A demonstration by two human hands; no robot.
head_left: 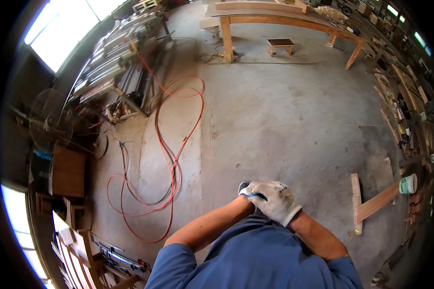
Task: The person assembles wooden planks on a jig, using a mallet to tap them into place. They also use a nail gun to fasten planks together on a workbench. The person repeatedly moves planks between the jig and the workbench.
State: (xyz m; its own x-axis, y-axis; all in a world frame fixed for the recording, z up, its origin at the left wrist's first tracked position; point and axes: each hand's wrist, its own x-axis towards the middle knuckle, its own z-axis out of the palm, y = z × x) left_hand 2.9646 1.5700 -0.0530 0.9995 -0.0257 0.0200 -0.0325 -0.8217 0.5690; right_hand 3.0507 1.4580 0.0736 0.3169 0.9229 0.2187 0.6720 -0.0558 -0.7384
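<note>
Both my hands meet in front of my waist, in grey-white work gloves with dark patches. My right hand lies across my left wrist, its fingers curled over the glove there; a bit of blue edging shows at that cuff. Of my left hand only a small part juts out past the right one. Its fingers are hidden, so how they are held does not show. My bare forearms come in from both sides, below the sleeves of a blue shirt.
Looped red and dark hoses lie on the concrete floor to my left. At right, boards lie joined at an angle by a white-green tub. A wooden worktable and low stool stand ahead; a loaded rack stands far left.
</note>
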